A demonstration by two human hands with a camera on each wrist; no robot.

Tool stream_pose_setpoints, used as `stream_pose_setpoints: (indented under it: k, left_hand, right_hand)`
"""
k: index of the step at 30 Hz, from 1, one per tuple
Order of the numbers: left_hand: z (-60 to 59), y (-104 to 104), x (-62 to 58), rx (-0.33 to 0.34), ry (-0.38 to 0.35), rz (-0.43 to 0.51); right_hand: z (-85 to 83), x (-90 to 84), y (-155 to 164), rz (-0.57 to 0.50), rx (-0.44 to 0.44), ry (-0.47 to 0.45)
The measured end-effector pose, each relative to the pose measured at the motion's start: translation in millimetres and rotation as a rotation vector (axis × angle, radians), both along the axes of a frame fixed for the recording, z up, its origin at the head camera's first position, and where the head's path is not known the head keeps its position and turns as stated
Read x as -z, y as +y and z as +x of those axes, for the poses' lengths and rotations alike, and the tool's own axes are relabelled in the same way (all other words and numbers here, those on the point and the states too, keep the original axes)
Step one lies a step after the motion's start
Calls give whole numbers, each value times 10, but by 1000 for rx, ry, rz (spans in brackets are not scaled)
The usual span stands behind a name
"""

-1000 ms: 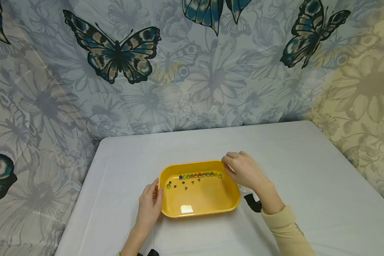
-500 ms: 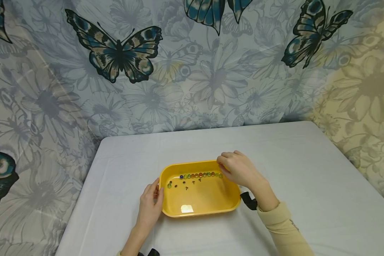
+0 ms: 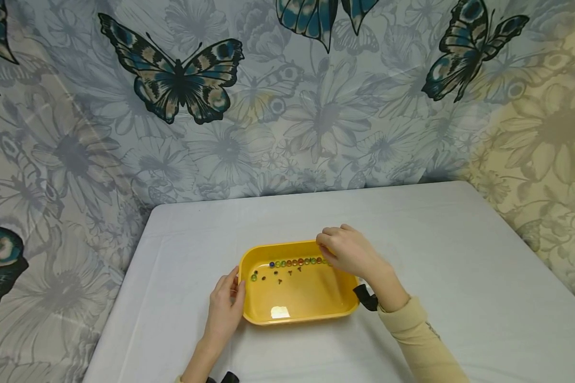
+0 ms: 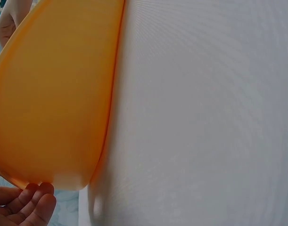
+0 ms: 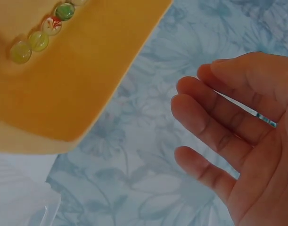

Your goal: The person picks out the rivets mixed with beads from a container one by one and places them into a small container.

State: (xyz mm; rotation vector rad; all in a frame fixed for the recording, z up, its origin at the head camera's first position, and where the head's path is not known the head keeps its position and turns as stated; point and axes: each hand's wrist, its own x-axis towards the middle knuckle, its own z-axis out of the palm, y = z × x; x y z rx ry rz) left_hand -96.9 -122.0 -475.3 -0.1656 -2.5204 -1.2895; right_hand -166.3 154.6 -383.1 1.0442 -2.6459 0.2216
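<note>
Two hands [image 3: 226, 304] [image 3: 347, 251] — yellow tray [image 3: 297, 300]

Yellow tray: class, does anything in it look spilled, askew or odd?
Nothing spilled. The marbles line up along the tray's far wall, with small dark bits scattered beside them. Tray looks level.

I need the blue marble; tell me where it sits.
Head view: the blue marble is in the yellow tray, at the left end of the marble row along the far wall.

A yellow tray [image 3: 249, 306] sits on the table, glass marbles [image 3: 297, 261] lined along its far wall.
</note>
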Motion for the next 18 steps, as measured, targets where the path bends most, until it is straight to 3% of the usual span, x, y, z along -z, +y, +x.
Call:
stream_pose_setpoints:
  k: [8,18]
  left_hand:
    - [3,8,-1,-1,22,-7]
    - [-6,1,-25,0,-13,-7]
  right_hand:
    - [-37,8,-75,29,-27,-15]
    - [-84,28,-161,61,-48,-24]
